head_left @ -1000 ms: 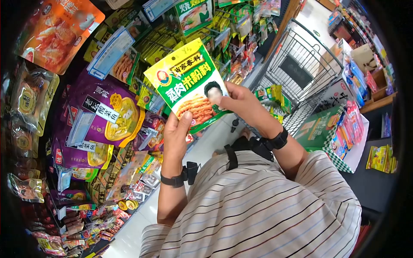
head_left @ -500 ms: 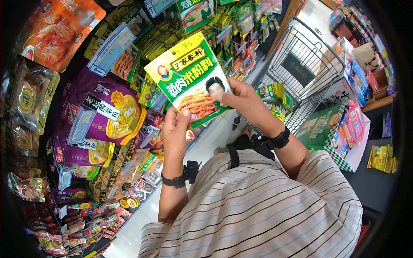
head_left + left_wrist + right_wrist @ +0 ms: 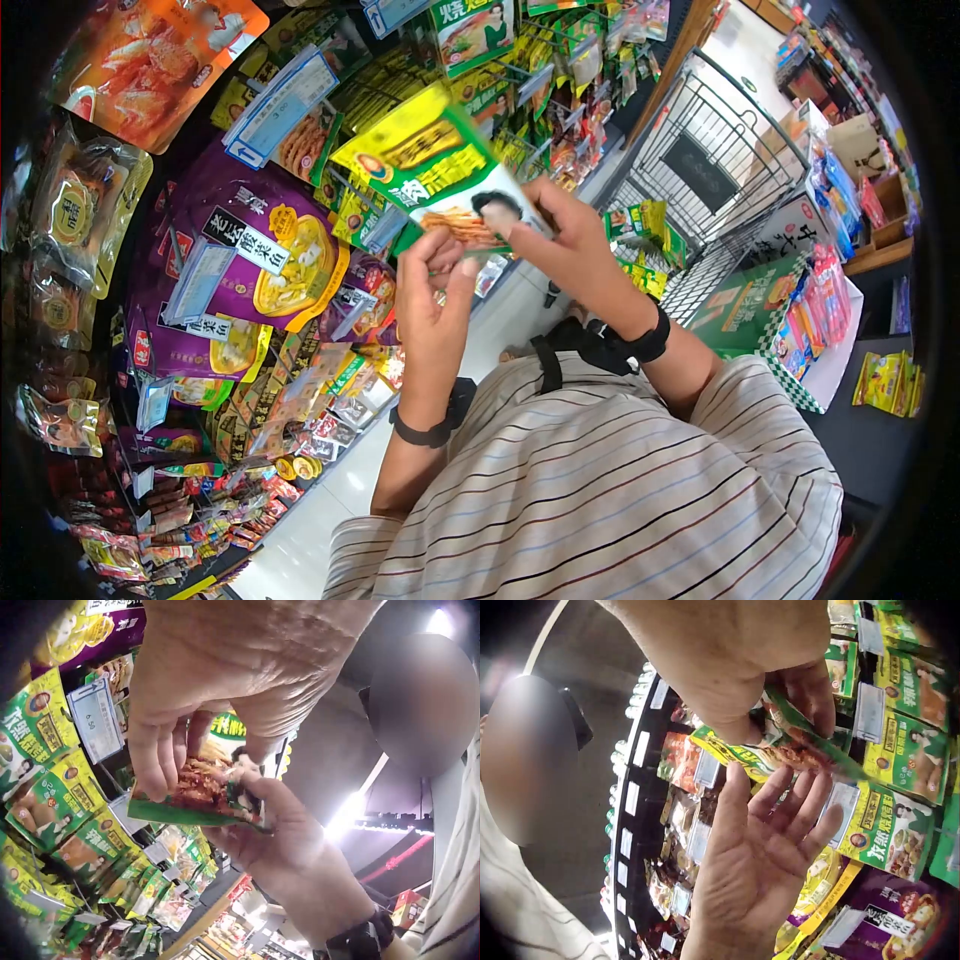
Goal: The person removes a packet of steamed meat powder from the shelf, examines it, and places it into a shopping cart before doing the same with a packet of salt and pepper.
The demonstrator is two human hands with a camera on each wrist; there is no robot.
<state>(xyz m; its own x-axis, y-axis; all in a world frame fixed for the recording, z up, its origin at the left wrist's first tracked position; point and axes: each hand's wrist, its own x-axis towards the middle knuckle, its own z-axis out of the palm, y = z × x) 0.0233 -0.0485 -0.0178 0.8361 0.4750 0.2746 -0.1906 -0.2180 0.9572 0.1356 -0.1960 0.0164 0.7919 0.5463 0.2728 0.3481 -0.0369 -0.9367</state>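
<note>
A green and yellow seasoning packet (image 3: pixel 440 165) with a picture of cooked meat is held up, tilted, in front of the shelf. My right hand (image 3: pixel 570 240) pinches its right lower side, thumb on the printed front. At the packet's lower left edge is my left hand (image 3: pixel 435 290), its fingers bent and thumb apart. In the right wrist view, the left palm (image 3: pixel 754 851) faces up with relaxed fingers, fingertips right at the packet (image 3: pixel 795 750). The left wrist view shows the left fingers (image 3: pixel 154 761) overlapping the packet's front, with the right thumb across its other side.
Hanging seasoning packets (image 3: pixel 475 40) and purple bags (image 3: pixel 235 240) line the shelf on the left, with price tags (image 3: pixel 285 105) sticking out. A wire shopping cart (image 3: pixel 690 160) holding green packets stands at right, beside a green checkered box (image 3: pixel 745 310).
The packet has tilted back, its lower part now foreshortened. My left hand has shifted right, and its thumb has come off the packet's front. The right hand keeps its hold.
</note>
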